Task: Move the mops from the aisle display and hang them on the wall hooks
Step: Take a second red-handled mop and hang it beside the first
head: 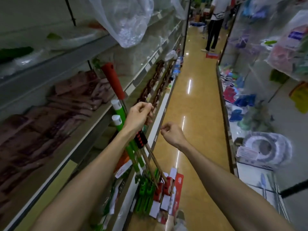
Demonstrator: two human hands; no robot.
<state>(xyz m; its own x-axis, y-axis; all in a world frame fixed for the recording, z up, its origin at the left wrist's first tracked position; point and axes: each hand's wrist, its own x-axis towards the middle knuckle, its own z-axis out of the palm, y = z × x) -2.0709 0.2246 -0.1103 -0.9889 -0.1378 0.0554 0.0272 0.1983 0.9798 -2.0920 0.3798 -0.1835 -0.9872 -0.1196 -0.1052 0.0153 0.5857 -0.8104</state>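
Note:
Several mops lean against the left shelving, heads on the floor. One has a red handle top [113, 79], two have green handles with white caps [119, 112], and others have thin brown poles [150, 162] with a black-and-red grip [141, 139]. Their packaged heads [164, 195] stand in red, white and green cartons at the bottom. My left hand [140, 115] grips the top of a brown-poled mop, fingers curled round it. My right hand [170, 132] hovers just right of the poles, fingers loosely curled, holding nothing. No wall hooks are visible.
Left shelving [93, 117] carries folded reddish cloths and plastic-wrapped goods. Right shelving [246, 100] holds colourful packaged wares and a coiled white item [266, 149]. A person [215, 22] stands far down the glossy tan aisle floor [191, 100], beside a red basket [212, 55].

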